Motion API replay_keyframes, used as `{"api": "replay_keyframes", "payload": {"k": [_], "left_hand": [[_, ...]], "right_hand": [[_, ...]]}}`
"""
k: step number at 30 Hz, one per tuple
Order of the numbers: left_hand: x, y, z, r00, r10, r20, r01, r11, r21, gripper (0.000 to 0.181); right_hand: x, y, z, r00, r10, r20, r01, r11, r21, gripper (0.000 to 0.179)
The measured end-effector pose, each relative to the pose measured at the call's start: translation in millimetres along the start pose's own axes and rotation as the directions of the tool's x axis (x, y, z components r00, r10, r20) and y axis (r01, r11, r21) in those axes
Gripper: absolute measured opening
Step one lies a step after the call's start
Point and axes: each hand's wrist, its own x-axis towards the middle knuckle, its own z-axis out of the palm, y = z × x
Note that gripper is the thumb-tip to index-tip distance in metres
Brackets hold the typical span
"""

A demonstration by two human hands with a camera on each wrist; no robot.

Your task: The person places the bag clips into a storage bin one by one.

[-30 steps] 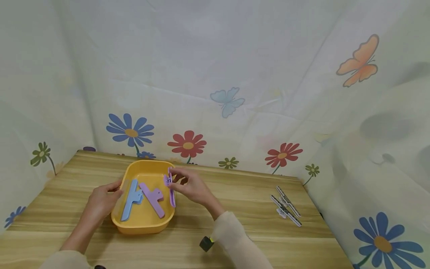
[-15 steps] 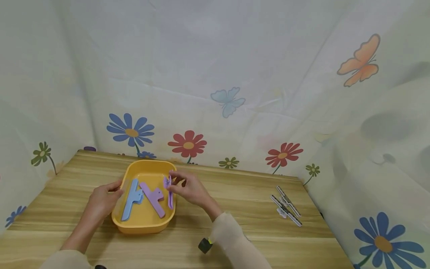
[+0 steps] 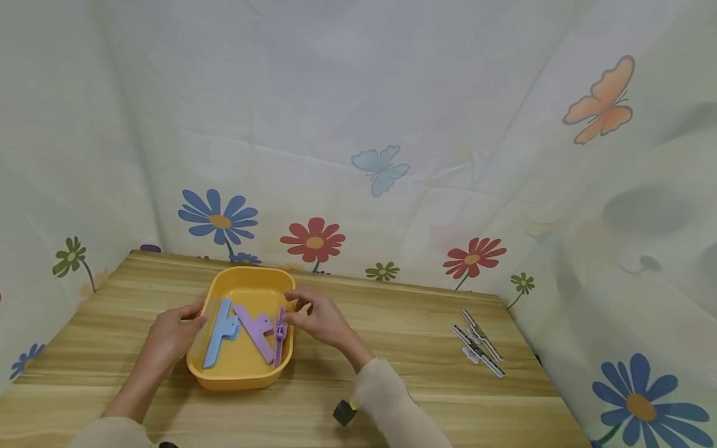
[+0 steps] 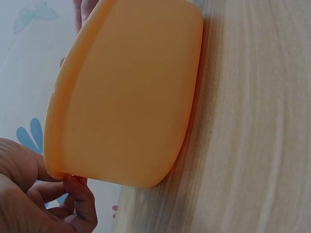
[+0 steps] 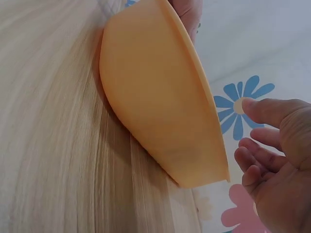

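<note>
A yellow plastic basin (image 3: pixel 238 382) stands on the table with bag clips inside. My left hand (image 3: pixel 170 333) pinches its left rim between thumb and fingers; the left wrist view shows that grip on the basin's wall (image 4: pixel 126 97). A light blue clip (image 3: pixel 215 345) lies at the left inside, a mauve clip (image 3: pixel 253 331) slants across the middle. Against the right wall a purple clip (image 3: pixel 278 348) rests on edge, its lower end by the mauve one. My right hand (image 3: pixel 319 317) hovers at the right rim, holding nothing, thumb and fingers apart in the right wrist view.
Two clips with black-and-white patterned bars (image 3: pixel 486 359) lie side by side at the table's right. Beside the right sleeve is a small black block (image 3: pixel 344 412). A flower-printed curtain (image 3: pixel 381 218) rises behind the wooden table (image 3: pixel 403 336).
The purple clip, held by the right hand at the basin's right rim earlier, has dropped inside and been let go. The right hand's fingers have spread slightly; the left hand stays on the rim.
</note>
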Motion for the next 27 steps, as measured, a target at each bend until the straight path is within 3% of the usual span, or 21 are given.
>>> {"api": "replay_keyframes", "payload": {"k": [7, 16, 27], "left_hand": [[-0.1, 0.4, 1.0, 1.000, 0.018, -0.010, -0.018, 1.000, 0.009, 0.050], [1.0, -0.2, 2.9, 1.000, -0.017, -0.003, 0.017, 1.000, 0.013, 0.051], [0.2, 0.7, 3.7, 1.000, -0.020, 0.000, 0.020, 1.000, 0.015, 0.052]], "right_hand": [[-6.0, 2, -6, 1.000, 0.021, -0.017, -0.021, 1.000, 0.021, 0.033], [-15.0, 8, -14, 0.999, 0.029, -0.036, -0.027, 0.998, 0.056, 0.035], [-28.5, 14, -31, 0.997, 0.061, -0.050, -0.061, 0.998, 0.002, 0.038]]}}
